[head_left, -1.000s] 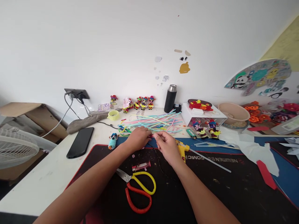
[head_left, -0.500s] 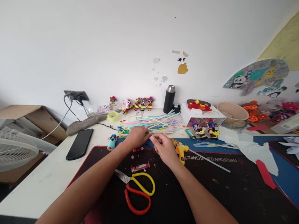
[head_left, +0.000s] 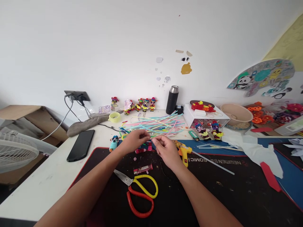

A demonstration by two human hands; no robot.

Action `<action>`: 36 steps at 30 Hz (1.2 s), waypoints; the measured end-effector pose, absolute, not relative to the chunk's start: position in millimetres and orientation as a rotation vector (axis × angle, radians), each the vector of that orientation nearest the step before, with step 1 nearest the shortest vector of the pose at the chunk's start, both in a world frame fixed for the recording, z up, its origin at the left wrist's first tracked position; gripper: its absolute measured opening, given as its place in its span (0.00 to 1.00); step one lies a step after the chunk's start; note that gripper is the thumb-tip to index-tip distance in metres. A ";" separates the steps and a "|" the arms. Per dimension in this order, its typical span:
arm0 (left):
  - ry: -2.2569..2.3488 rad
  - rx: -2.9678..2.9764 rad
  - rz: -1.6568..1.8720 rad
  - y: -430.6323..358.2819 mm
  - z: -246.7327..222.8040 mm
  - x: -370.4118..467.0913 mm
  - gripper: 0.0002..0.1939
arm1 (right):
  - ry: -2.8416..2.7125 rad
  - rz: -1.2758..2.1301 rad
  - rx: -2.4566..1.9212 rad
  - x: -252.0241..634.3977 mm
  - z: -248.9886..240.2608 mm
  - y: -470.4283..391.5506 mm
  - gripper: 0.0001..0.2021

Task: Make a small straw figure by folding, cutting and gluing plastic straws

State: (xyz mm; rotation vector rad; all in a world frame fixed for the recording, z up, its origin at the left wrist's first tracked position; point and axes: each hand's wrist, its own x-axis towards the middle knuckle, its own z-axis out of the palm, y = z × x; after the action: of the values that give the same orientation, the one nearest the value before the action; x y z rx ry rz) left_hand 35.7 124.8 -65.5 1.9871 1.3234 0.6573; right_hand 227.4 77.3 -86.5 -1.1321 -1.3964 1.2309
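Left hand [head_left: 135, 141] now sits farther left of the right hand [head_left: 165, 148], exposing a red piece [head_left: 150, 146]; both grips pinched closed, contents indeterminable.

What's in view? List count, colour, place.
mat: one, black, foreground
scissors: one, red and yellow handles, mat
lighter: one, pink, behind scissors
glue gun: one, yellow, right
strips: many, pastel, centre
phone: one, black, left
fan: one, white, left
outlet: one, dark, left
ring: one, yellow, left
figurines: several, multicoloured, rear and right
flask: one, black, rear
box: one, white, rear right
bowl: one, beige, right
flowers: several, orange, far right
carton: one, brown, left
stickers: many, mixed, wall
left hand: one, bare, centre
right hand: one, bare, centre
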 end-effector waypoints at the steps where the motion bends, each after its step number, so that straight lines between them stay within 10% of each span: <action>1: 1.313 2.074 0.598 122.1 -64.1 36.6 0.13 | -1.386 1.228 -1.131 227.6 -86.0 77.2 0.18; 11: 1.319 2.560 0.142 112.0 -67.5 52.3 0.12 | -1.397 1.237 -1.107 226.4 -84.9 76.2 0.16; 36: 0.957 1.199 0.963 94.2 -70.5 21.5 0.19 | -1.408 1.259 -1.145 224.5 -88.1 74.3 0.17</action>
State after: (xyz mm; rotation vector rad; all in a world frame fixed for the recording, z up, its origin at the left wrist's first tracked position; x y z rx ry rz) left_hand 21.5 94.2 -70.5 1.1991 0.9565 0.9631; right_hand 224.5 74.3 -88.1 -1.1448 -1.4084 1.2593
